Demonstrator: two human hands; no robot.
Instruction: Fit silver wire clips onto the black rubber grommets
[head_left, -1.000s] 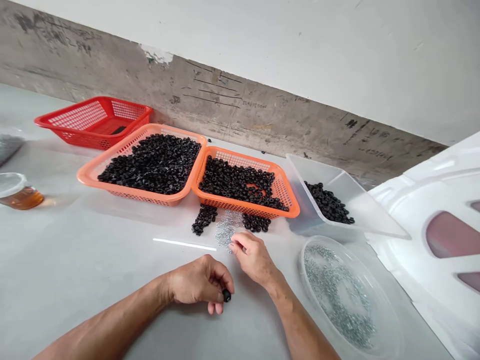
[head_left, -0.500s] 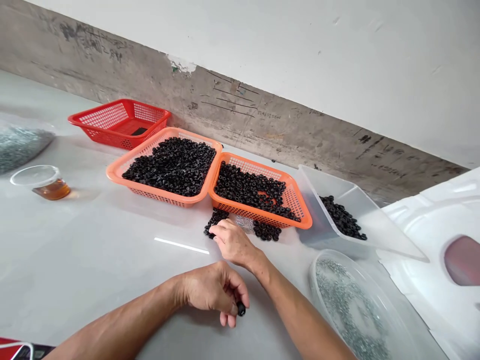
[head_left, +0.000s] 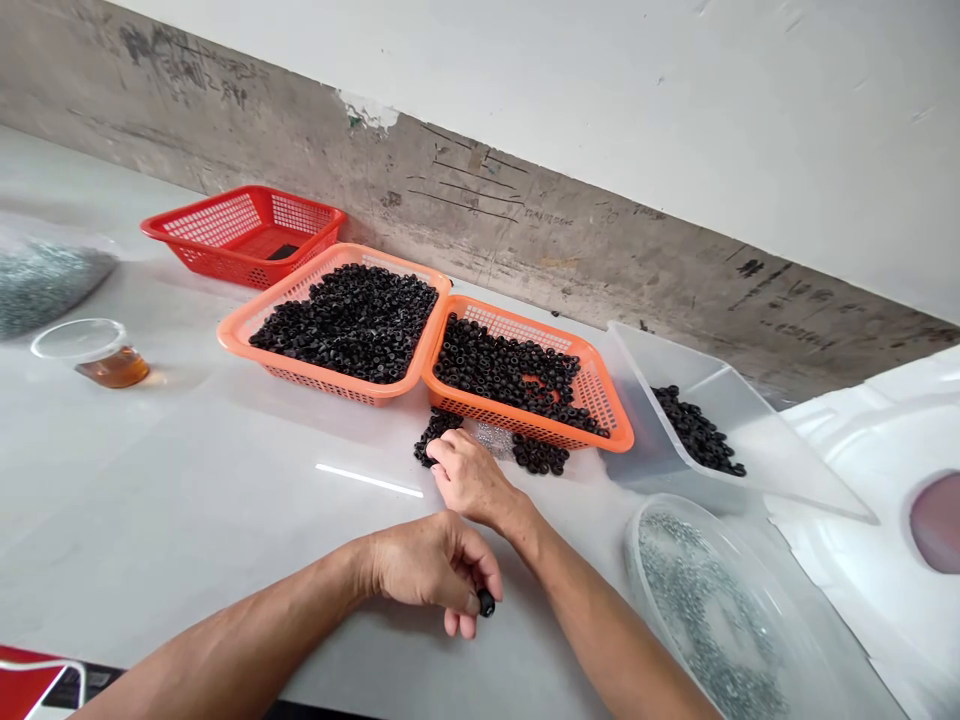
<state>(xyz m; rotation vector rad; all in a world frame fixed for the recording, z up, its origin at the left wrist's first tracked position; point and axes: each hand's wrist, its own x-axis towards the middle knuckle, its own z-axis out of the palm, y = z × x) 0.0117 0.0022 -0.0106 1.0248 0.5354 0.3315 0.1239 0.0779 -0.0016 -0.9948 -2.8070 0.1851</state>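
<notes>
Our left hand [head_left: 427, 562] grasps a small rounded black part [head_left: 487, 602]; our right hand [head_left: 471, 474], finger hold hidden, apparently picks among small black pieces [head_left: 436, 426]. Next needs singling one out.

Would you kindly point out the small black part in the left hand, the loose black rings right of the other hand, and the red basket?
Small black part [head_left: 487, 602]: head view, on its exposed end.
Loose black rings [head_left: 540, 455]: head view, middle of the cluster.
Red basket [head_left: 221, 264]: head view, front wall.
</notes>
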